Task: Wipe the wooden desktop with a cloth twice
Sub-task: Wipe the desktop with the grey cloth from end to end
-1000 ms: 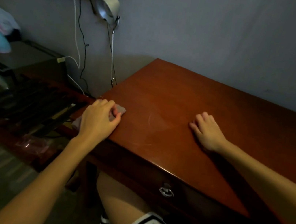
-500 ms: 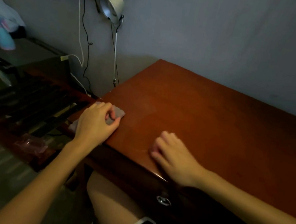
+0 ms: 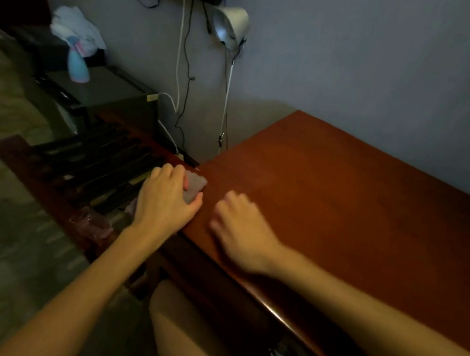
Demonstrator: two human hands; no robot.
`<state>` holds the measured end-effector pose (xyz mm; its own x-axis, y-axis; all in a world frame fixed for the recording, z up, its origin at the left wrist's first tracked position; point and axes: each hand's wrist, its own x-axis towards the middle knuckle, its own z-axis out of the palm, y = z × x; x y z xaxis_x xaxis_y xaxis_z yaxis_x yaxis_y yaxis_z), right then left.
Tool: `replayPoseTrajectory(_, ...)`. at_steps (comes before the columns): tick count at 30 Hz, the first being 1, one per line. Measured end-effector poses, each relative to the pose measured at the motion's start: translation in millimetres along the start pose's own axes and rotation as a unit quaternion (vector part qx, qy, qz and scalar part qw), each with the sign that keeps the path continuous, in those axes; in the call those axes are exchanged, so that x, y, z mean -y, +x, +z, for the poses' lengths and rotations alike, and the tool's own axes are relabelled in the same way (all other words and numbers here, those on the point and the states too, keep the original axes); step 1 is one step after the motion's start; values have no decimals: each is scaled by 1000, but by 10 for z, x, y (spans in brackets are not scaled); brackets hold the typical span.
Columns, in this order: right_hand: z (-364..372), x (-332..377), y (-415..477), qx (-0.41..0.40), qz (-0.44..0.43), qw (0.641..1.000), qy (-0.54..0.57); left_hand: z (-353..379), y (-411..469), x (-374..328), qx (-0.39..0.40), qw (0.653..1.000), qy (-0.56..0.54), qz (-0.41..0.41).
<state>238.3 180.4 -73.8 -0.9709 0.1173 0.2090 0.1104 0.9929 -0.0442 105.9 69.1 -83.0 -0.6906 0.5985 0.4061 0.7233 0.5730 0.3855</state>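
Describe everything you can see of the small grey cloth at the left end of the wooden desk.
The small grey cloth looks like soft, thin fabric, bunched rather than flat. It lies at the left edge of the reddish-brown wooden desktop. The left hand grips it, fingers curled over it and thumb alongside, so only one corner shows. The right hand is nearby, not touching it.

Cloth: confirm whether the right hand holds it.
No, the left hand grips the cloth; the right hand is empty over the desktop.
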Motion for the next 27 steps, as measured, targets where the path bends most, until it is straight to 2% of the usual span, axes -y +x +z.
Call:
replayPoseTrajectory(3,-79,349,-315,15,-121,991,62,-5,57,19,4,999,48,-1)
replayPoseTrajectory(5,-121,167,-365,24,-117,989,91,-3,71,7,7,998,63,3)
replayPoseTrajectory(8,-67,-479,-228,-7,-22,997,68,14,51,26,-5,999,43,25)
replayPoseTrajectory(10,-42,-1094,-16,-13,97,995,20,26,42,31,-3,999,30,36)
replayPoseTrajectory(12,-54,-1601,265,-5,212,977,-4,35,45,28,3,999,22,39)
replayPoseTrajectory(15,27,-1737,716,-8,269,962,-44,13,49,18,-4,999,0,43)
replayPoseTrajectory(18,133,-1145,970,-2,187,982,-22,-17,19,13,-27,999,-42,10)
replayPoseTrajectory(21,107,-272,691,16,20,1000,15,-32,1,42,-51,995,-81,-23)
replayPoseTrajectory(24,-1,166,140,22,-128,987,90,-90,-30,80,-61,991,-115,-25)
replayPoseTrajectory(25,-13,119,33,31,-145,983,107,-129,-39,96,-66,990,-120,-24)
replayPoseTrajectory(27,-10,-188,31,29,-108,987,119,-220,-59,151,-79,989,-124,-29)
